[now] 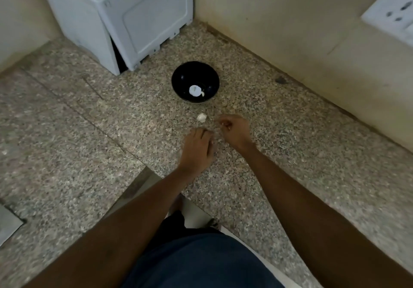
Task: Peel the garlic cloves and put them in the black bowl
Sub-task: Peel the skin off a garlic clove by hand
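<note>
Risk: clove (pixel 201 117) lies loose on counter (pixel 89 131) short of bowl (pixel 195 81), just beside curled right hand (pixel 232 129) (contents unclear) and down-bent left hand (pixel 197 148); a careless knock sends it rolling away.

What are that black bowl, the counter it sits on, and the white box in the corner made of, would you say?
The black bowl looks glossy, ceramic or hard plastic; small highlights glint on its inside. The counter looks like polished granite or similar stone: grey-brown speckles with thin seams between slabs. The white box looks like moulded plastic or painted metal, smooth and matte, with vent slots along its base. The pictures cannot settle which.
</note>
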